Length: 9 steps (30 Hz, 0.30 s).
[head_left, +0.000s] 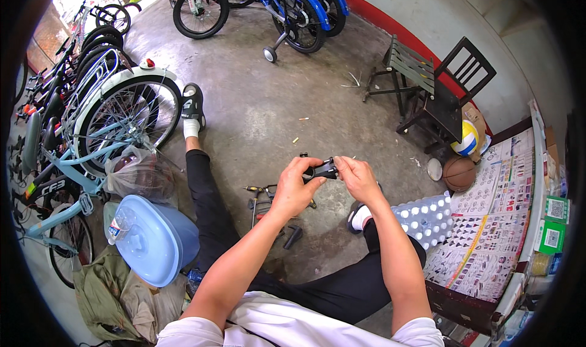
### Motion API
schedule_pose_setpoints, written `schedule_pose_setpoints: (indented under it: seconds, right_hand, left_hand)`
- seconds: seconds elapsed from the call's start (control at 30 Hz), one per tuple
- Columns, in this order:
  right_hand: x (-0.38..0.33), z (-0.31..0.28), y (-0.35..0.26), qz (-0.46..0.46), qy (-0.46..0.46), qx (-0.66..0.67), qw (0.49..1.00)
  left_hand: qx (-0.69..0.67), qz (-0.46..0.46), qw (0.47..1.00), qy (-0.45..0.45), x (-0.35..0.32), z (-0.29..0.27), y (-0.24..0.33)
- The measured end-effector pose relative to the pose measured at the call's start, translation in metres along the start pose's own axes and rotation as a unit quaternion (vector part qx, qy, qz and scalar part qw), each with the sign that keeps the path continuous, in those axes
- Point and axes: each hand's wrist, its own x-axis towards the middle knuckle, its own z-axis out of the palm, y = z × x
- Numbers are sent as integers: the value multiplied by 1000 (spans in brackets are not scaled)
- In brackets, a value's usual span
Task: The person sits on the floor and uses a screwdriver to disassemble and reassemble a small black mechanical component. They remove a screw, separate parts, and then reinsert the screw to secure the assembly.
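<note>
Between my hands, in front of my body, is a small black part (323,169), possibly plastic or metal; its exact kind I cannot make out. My left hand (294,187) pinches it between thumb and fingers from the left. On the other side my right hand (359,178) is closed at its right end, thumb and fingertips together. Below, on the floor, lie several hand tools, among them a screwdriver with a yellow and black handle (252,189). A black bent piece (293,237) lies nearer to me, partly beside my left forearm.
Parked bicycles (125,118) line the left, with blue ones (299,17) at the far side. A blue lidded bucket (155,240) stands by my left leg. Packed bottles (427,219), a basketball (459,173), a folding stool (410,63) and a dark chair (448,106) are to the right.
</note>
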Motion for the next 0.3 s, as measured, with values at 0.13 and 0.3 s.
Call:
schedule_pose_setpoints:
  seconds: [0.13,0.3]
  right_hand:
    - [-2,0,-3,-61,28,5,998]
    - [-3,5,3,-66,28,-33,997]
  left_hand:
    - [4,-24,1000,2,0,1,-3]
    - [7,-9,1000,4,-1,4,-4]
